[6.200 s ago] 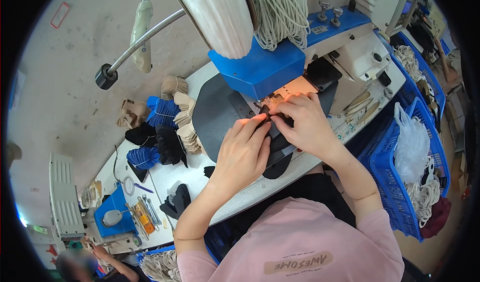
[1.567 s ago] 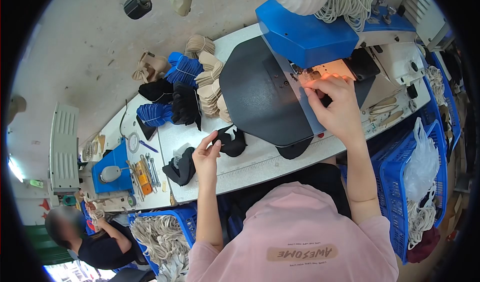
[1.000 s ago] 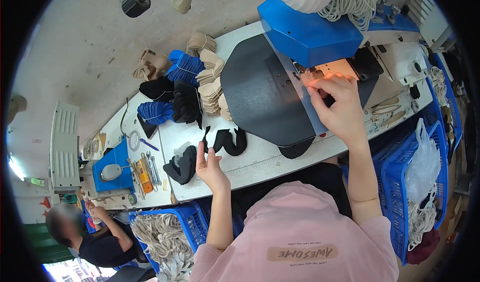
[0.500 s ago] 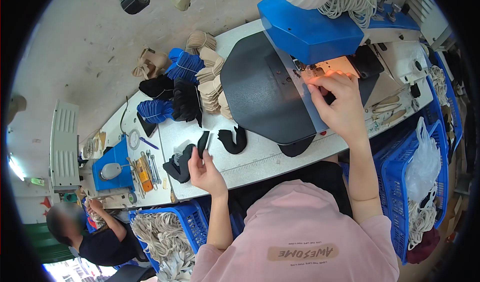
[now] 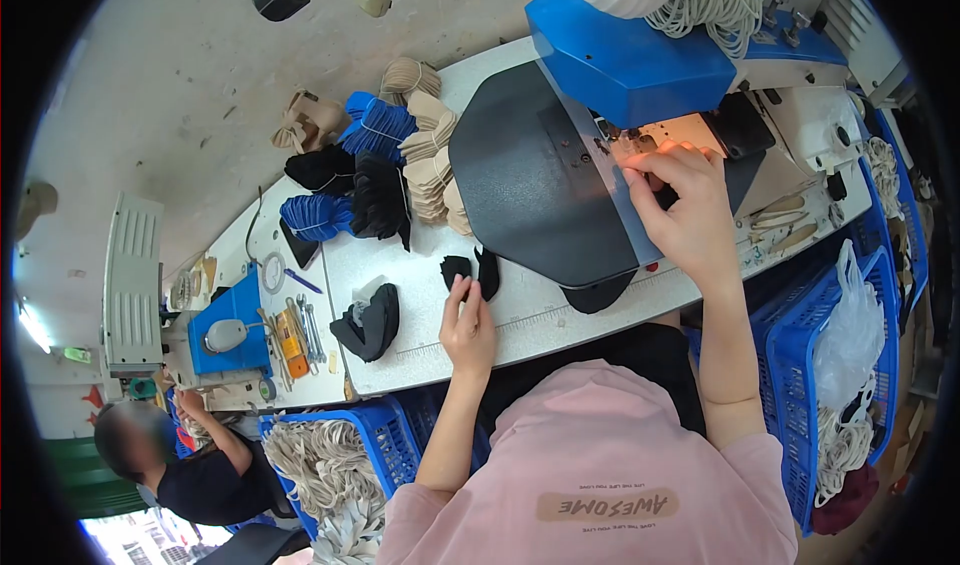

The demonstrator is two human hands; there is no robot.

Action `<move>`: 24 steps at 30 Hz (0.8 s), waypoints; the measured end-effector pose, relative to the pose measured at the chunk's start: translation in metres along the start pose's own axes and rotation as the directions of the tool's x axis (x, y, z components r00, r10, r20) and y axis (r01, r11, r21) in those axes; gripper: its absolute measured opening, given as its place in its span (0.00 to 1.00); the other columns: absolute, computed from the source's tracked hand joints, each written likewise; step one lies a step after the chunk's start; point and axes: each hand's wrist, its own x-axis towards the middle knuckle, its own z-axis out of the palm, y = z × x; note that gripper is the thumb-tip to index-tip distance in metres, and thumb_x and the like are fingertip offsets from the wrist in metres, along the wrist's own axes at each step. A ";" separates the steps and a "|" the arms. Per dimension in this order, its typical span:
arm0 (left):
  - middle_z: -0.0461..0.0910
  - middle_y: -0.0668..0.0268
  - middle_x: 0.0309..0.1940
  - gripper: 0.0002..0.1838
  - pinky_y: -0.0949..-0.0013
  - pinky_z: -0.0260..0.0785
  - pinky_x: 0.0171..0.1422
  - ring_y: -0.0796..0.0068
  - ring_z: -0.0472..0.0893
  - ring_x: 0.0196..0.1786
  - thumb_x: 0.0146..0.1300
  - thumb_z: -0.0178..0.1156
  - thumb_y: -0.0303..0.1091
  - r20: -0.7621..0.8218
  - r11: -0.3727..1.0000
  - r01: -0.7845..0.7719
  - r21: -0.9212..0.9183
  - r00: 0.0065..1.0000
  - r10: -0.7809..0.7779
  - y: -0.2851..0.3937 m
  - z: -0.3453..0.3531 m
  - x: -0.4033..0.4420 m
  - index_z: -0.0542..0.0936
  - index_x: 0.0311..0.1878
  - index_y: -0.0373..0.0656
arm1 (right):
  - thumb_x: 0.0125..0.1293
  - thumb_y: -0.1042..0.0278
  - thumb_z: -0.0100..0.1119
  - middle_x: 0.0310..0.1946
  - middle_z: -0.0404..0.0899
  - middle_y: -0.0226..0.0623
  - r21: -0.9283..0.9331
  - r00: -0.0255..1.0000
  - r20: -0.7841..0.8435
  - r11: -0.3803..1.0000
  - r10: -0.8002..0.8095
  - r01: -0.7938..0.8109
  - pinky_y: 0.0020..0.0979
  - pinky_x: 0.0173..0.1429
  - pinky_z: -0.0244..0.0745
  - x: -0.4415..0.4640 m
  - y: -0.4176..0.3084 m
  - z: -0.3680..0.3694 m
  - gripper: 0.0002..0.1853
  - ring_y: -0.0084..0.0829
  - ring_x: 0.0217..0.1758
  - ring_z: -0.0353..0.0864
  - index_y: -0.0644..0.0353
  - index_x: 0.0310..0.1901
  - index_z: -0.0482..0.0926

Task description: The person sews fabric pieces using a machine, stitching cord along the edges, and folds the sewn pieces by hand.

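My right hand (image 5: 685, 205) is at the lit needle area under the blue head of a sewing machine (image 5: 625, 60). Its thumb and forefinger are pinched together at the edge of the work plate; whatever lies between them is too small or hidden. Over the near part of the white table, my left hand (image 5: 468, 333) has its fingertips drawn together at a black fabric strip (image 5: 456, 267). The fingers partly cover this strip. Another black end (image 5: 488, 273) shows just to their right. Left of that hand lies a folded black fabric piece (image 5: 372, 327).
Tied bundles of blue (image 5: 378, 125), beige (image 5: 428, 155) and black strips (image 5: 380, 197) lie along the table's back. A dark octagonal plate (image 5: 520, 165) adjoins the machine. Blue baskets (image 5: 385, 445) flank me below the table. Another person (image 5: 205, 475) sits at the far left.
My left hand has moved right, from beside the folded black piece to the curved black one. The strip beside its fingers has left its former spot. My right hand stays at the machine.
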 end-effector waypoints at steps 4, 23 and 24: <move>0.83 0.52 0.48 0.12 0.57 0.77 0.59 0.51 0.81 0.58 0.58 0.63 0.17 0.130 0.996 -0.077 0.044 0.989 0.071 0.002 0.003 -0.005 0.85 0.45 0.36 | 0.60 0.71 0.65 0.26 0.78 0.30 -0.008 1.000 0.008 1.000 0.010 -0.010 0.34 0.53 0.62 0.000 0.001 0.000 0.05 0.31 0.32 0.76 0.58 0.37 0.85; 0.80 0.60 0.42 0.11 0.61 0.75 0.51 0.57 0.80 0.45 0.52 0.70 0.26 0.322 0.940 -0.205 -0.274 0.901 0.290 0.089 0.018 0.021 0.84 0.39 0.40 | 0.59 0.71 0.66 0.25 0.78 0.29 -0.010 0.999 -0.039 1.000 -0.017 0.017 0.33 0.52 0.62 0.000 0.002 0.000 0.05 0.31 0.32 0.77 0.57 0.37 0.85; 0.80 0.60 0.42 0.11 0.61 0.75 0.51 0.57 0.80 0.45 0.52 0.70 0.26 0.322 0.938 -0.206 -0.280 0.900 0.294 0.092 0.023 0.020 0.84 0.39 0.40 | 0.59 0.70 0.66 0.27 0.79 0.31 -0.012 0.999 -0.030 1.000 -0.011 0.011 0.35 0.52 0.63 0.000 0.002 0.000 0.05 0.32 0.34 0.78 0.57 0.36 0.85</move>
